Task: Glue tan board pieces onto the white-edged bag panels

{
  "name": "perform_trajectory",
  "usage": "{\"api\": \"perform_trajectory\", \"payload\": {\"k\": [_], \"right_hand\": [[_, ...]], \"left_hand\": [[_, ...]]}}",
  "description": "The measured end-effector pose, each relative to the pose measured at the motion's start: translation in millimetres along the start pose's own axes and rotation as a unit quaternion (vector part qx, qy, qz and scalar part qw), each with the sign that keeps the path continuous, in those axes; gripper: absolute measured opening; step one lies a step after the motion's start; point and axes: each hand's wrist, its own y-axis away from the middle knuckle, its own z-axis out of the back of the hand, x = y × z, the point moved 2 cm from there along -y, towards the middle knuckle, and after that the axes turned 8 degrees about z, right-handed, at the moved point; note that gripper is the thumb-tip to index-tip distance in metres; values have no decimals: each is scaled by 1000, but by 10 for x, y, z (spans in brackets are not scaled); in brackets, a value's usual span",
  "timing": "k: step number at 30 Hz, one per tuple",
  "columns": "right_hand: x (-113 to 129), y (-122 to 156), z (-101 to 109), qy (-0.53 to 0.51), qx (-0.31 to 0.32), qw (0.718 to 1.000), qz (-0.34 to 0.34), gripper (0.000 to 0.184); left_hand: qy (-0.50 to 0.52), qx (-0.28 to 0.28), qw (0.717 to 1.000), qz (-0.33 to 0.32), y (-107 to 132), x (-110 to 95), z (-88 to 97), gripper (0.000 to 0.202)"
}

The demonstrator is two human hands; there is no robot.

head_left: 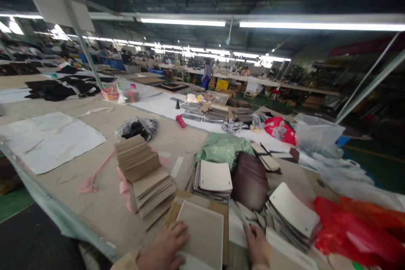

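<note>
At the bottom edge my left hand (pixel 164 247) rests with curled fingers on the near left corner of a pale square card (pixel 204 230) that tops a stack of brown boards. My right hand (pixel 257 245) lies flat, fingers together, on white sheets just right of that card. Behind the card sits a stack of white-faced cards (pixel 215 177), and a fanned pile of similar cards (pixel 292 215) lies to the right. A tall leaning stack of tan card pieces (pixel 142 173) stands to the left.
A dark brown leather pile (pixel 249 179) and green plastic bag (pixel 221 147) lie behind the stacks. Red plastic bags (pixel 354 228) sit at right, a white sheet (pixel 47 139) at left. A metal post (pixel 85 48) rises from the table. People work at far tables.
</note>
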Motion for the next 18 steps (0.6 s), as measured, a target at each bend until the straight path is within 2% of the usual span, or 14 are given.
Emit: {"api": "perform_trajectory", "payload": {"k": [1, 3, 5, 8, 11, 13, 15, 17, 18], "right_hand": [[-44, 96, 57, -10, -7, 999, -34, 39], [-73, 219, 170, -40, -15, 997, -70, 42], [-21, 279, 283, -77, -17, 994, -80, 43], [206, 374, 411, -153, 2, 986, -58, 42], [524, 562, 420, -291, 69, 954, -39, 36], [739, 716, 351, -371, 161, 914, -30, 34], [913, 857, 255, -411, 253, 876, -26, 33], [1015, 955, 161, -429, 311, 848, -29, 33], [1038, 986, 121, -430, 327, 841, -30, 33]], "left_hand": [[19, 26, 999, 7, 21, -46, 63, 53], [53, 45, 997, 20, 18, -95, 153, 43], [78, 24, 996, 33, -27, -96, 192, 35], [131, -42, 989, 46, -135, -109, 237, 34], [239, -58, 967, 73, -279, -238, 344, 53], [351, -22, 932, 90, -383, -375, 435, 77], [471, 29, 876, 97, -469, -506, 510, 96], [558, 78, 821, 94, -511, -597, 548, 101], [584, 100, 800, 98, -511, -621, 550, 95]]}}
